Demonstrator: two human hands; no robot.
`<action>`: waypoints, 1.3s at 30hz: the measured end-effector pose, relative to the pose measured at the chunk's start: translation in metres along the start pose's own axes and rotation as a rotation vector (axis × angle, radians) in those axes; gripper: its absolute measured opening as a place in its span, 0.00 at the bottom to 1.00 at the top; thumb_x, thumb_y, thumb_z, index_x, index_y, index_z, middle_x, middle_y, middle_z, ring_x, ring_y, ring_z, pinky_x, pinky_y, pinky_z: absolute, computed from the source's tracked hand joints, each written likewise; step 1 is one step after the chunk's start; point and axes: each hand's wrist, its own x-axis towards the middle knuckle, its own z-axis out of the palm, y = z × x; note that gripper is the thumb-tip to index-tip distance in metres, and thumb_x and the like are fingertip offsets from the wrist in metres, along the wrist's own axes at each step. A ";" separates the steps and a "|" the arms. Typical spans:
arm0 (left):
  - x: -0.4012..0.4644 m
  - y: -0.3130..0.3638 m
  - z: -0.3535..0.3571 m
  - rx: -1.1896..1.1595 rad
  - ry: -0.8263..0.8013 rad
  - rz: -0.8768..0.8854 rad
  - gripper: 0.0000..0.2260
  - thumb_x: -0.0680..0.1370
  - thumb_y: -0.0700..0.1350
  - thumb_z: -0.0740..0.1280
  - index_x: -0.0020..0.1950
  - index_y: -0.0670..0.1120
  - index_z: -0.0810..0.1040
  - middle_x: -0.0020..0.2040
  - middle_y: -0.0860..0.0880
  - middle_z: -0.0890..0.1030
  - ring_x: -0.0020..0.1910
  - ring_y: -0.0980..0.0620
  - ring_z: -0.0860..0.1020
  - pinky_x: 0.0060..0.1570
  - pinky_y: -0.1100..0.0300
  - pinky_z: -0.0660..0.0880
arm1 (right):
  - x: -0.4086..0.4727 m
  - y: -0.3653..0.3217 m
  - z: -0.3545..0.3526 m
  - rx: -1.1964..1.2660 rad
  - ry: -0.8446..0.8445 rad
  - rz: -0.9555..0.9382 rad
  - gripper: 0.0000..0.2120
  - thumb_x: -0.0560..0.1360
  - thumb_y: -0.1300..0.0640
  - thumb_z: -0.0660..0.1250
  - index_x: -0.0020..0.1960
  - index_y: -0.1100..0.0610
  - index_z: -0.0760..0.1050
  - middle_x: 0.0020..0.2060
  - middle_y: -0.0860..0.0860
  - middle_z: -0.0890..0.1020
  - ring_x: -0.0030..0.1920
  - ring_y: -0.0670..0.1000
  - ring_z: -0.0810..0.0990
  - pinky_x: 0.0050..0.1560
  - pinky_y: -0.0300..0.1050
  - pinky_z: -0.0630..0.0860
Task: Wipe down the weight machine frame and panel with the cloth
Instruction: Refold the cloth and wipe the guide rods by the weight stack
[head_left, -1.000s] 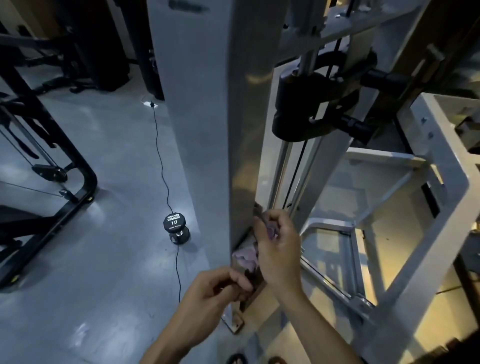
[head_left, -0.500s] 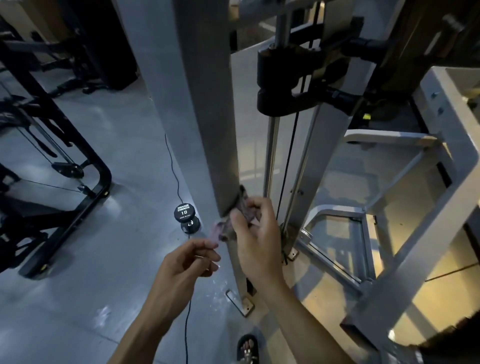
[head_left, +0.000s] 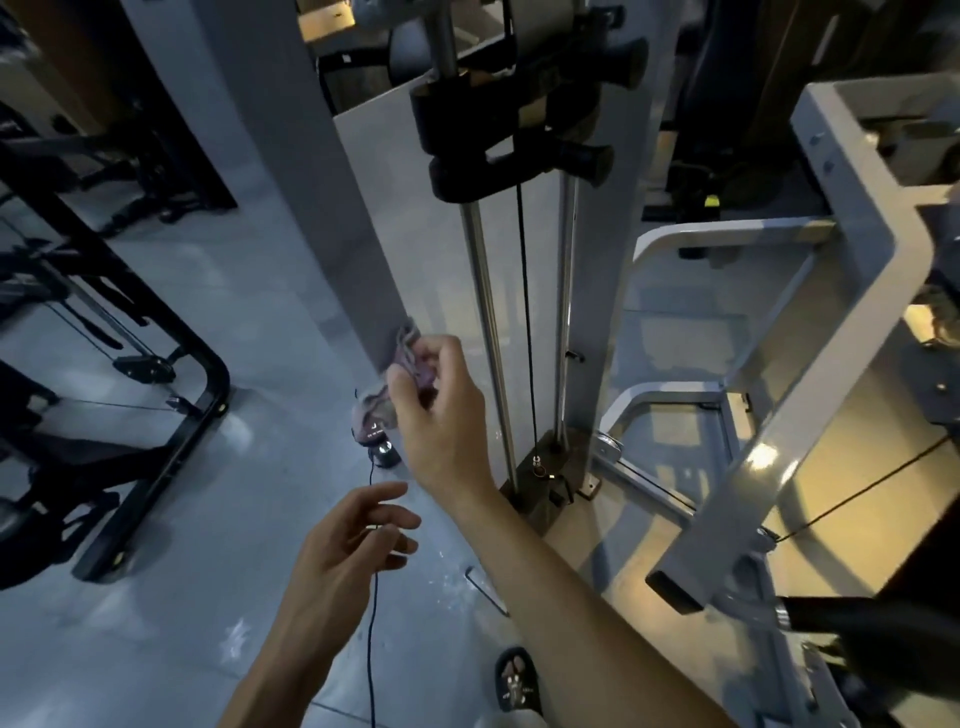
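Note:
A tall grey upright post (head_left: 311, 171) of the weight machine frame rises through the middle of the view, with a pale panel (head_left: 415, 218) behind it. My right hand (head_left: 441, 415) grips a crumpled pinkish-grey cloth (head_left: 402, 374) and holds it against the post's right edge, about halfway down the view. A loose end of the cloth hangs below the fingers. My left hand (head_left: 343, 561) hovers lower down, apart from the cloth and the post, its fingers loosely spread and holding nothing.
Chrome guide rods (head_left: 488, 312) and a black cable run down right of the panel under a black carriage (head_left: 493, 130). A grey frame (head_left: 810, 395) slants at right. A black machine base (head_left: 171, 431) stands left. A small dumbbell (head_left: 382, 447) and a cord lie on the floor.
My left hand has let go of the cloth and dropped away from the post. My right hand has carried the cloth up along the post's edge. The camera has tilted.

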 end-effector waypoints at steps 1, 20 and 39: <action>-0.003 -0.001 0.000 -0.010 -0.003 0.004 0.15 0.82 0.31 0.62 0.60 0.48 0.81 0.48 0.45 0.85 0.45 0.44 0.84 0.49 0.49 0.81 | -0.005 0.009 -0.002 -0.030 -0.014 0.038 0.05 0.83 0.58 0.65 0.57 0.57 0.72 0.41 0.45 0.81 0.39 0.43 0.82 0.39 0.42 0.81; 0.022 0.065 0.013 -0.086 0.049 0.391 0.14 0.82 0.32 0.62 0.58 0.45 0.82 0.52 0.49 0.86 0.51 0.49 0.84 0.46 0.61 0.81 | 0.023 -0.010 -0.022 0.054 -0.044 0.203 0.04 0.79 0.55 0.68 0.52 0.51 0.75 0.44 0.49 0.82 0.45 0.50 0.83 0.46 0.48 0.80; 0.080 0.175 0.005 0.085 -0.003 0.911 0.13 0.81 0.50 0.64 0.64 0.60 0.78 0.59 0.56 0.84 0.58 0.55 0.83 0.53 0.63 0.79 | 0.093 -0.109 -0.053 0.176 0.025 -0.110 0.04 0.82 0.59 0.68 0.55 0.53 0.78 0.44 0.53 0.85 0.46 0.53 0.85 0.46 0.46 0.82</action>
